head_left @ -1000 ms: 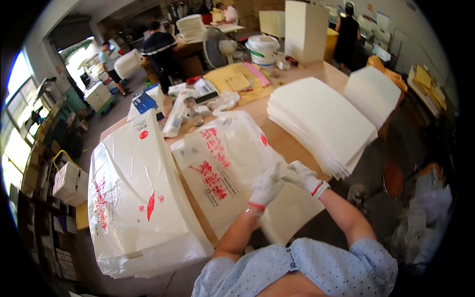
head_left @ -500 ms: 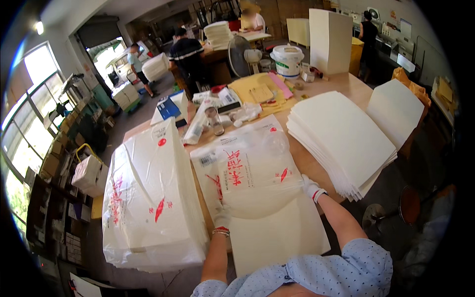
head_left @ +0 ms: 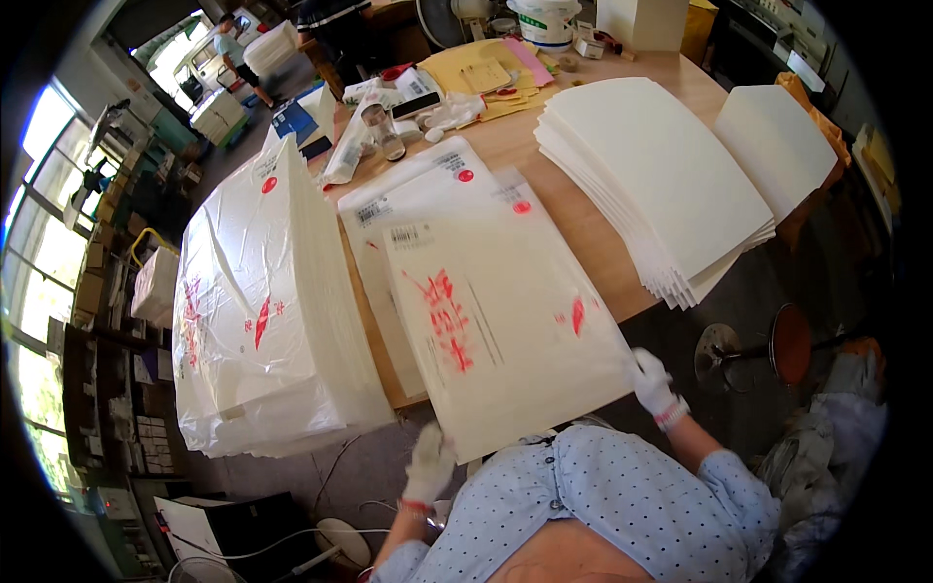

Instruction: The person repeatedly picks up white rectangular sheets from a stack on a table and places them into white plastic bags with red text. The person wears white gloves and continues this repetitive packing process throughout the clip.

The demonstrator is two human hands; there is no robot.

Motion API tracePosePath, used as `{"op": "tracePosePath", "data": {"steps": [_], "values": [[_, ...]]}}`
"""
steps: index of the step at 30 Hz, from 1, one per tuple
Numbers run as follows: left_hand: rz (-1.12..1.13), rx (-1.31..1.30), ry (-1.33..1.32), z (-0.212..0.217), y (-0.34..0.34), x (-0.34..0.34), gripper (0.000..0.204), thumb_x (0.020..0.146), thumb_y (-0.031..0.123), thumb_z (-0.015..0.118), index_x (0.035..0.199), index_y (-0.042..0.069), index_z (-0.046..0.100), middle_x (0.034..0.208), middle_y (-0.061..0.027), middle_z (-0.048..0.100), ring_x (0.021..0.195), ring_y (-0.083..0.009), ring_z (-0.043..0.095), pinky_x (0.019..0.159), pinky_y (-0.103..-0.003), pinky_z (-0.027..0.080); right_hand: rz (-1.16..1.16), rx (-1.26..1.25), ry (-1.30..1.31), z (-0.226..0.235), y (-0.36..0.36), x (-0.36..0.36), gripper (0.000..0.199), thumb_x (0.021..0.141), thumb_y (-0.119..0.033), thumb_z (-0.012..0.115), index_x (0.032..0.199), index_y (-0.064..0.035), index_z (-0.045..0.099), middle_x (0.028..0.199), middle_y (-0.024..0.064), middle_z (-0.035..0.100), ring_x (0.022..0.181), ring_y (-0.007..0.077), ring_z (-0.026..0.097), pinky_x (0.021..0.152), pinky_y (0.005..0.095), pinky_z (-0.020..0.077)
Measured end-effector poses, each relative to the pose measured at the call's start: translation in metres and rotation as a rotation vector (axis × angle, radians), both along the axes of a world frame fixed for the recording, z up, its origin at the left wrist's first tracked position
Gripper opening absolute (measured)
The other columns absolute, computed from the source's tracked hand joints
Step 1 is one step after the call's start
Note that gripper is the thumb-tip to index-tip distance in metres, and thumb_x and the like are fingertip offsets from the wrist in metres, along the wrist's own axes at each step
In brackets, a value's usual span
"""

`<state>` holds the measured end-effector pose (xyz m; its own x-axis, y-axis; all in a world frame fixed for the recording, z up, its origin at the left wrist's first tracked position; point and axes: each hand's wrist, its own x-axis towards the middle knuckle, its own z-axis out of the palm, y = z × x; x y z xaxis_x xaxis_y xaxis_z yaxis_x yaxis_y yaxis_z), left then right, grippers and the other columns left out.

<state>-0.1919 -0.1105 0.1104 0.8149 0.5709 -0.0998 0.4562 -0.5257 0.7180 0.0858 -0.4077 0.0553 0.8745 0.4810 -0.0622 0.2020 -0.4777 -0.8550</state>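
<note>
A printed clear plastic bag (head_left: 544,291) lies in front of me, slanting down off the table's near edge, with white paper sheets inside. Red lettering and a barcode mark its face. My left hand (head_left: 431,466), in a white glove and slightly blurred, is closed at the bag's lower left corner. At its lower right corner my right hand (head_left: 656,387), gloved too, is closed on the edge. Beneath it, another printed bag (head_left: 364,209) shows along the left and top. To the left stands a tall stack of bagged paper (head_left: 233,330); fanned white sheets (head_left: 671,165) lie right.
Farther back on the table (head_left: 515,146) are a glass jar (head_left: 383,131), yellow envelopes (head_left: 476,73), a blue booklet (head_left: 296,117) and a white bucket (head_left: 546,21). A round stool (head_left: 790,343) stands at right. Cables run over the floor at lower left. A person (head_left: 233,53) stands far left.
The bag now covers the paper sheets down to their near edge. Both hands have come down toward me to its near corners. My view has tilted downward.
</note>
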Motion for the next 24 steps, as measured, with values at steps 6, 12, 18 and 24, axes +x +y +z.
{"op": "tracePosePath", "data": {"steps": [6, 12, 18, 24], "values": [[0.006, -0.046, -0.310, -0.053, -0.024, 0.002, 0.028, 0.083, 0.009, 0.050, 0.109, -0.003, 0.052, 0.107, -0.0220, 0.057, 0.098, -0.0321, 0.057, 0.082, -0.038, 0.045, 0.057, -0.013, -0.185, -0.009, -0.022, -0.040, 0.012, 0.076, -0.013, 0.060, 0.076, -0.0018, 0.062, 0.067, 0.0151, 0.060, 0.060, 0.0262, 0.059, 0.054, 0.0373, 0.0450], [0.510, -0.165, -0.028, -0.097, -0.013, 0.005, 0.016, 0.083, 0.013, 0.048, 0.089, -0.001, 0.048, 0.080, -0.0169, 0.057, 0.071, -0.0300, 0.056, 0.065, -0.039, 0.045, 0.074, -0.631, -0.324, -0.063, -0.032, -0.005, 0.032, 0.077, -0.037, 0.057, 0.068, -0.0066, 0.061, 0.072, 0.0173, 0.061, 0.072, 0.0365, 0.060, 0.065, 0.0470, 0.0466], [0.050, -0.023, -0.390, -0.010, 0.006, 0.058, 0.005, 0.077, -0.001, 0.044, 0.075, 0.001, 0.048, 0.069, -0.0118, 0.048, 0.063, -0.0228, 0.050, 0.060, -0.034, 0.042, -0.499, 0.456, 0.582, -0.031, -0.002, 0.009, 0.024, 0.086, -0.022, 0.061, 0.102, -0.0050, 0.059, 0.079, 0.0032, 0.061, 0.064, 0.0141, 0.058, 0.054, 0.0262, 0.0466], [-0.230, 0.224, -0.967, 0.129, 0.049, 0.069, 0.009, 0.075, -0.001, 0.051, 0.071, 0.007, 0.048, 0.068, -0.0070, 0.051, 0.055, -0.0207, 0.048, 0.048, -0.035, 0.038, 0.106, 0.921, 0.948, -0.034, 0.094, -0.022, 0.042, 0.084, -0.019, 0.062, 0.120, -0.0013, 0.049, 0.101, 0.0076, 0.061, 0.082, 0.0149, 0.061, 0.067, 0.0285, 0.0511]]}}
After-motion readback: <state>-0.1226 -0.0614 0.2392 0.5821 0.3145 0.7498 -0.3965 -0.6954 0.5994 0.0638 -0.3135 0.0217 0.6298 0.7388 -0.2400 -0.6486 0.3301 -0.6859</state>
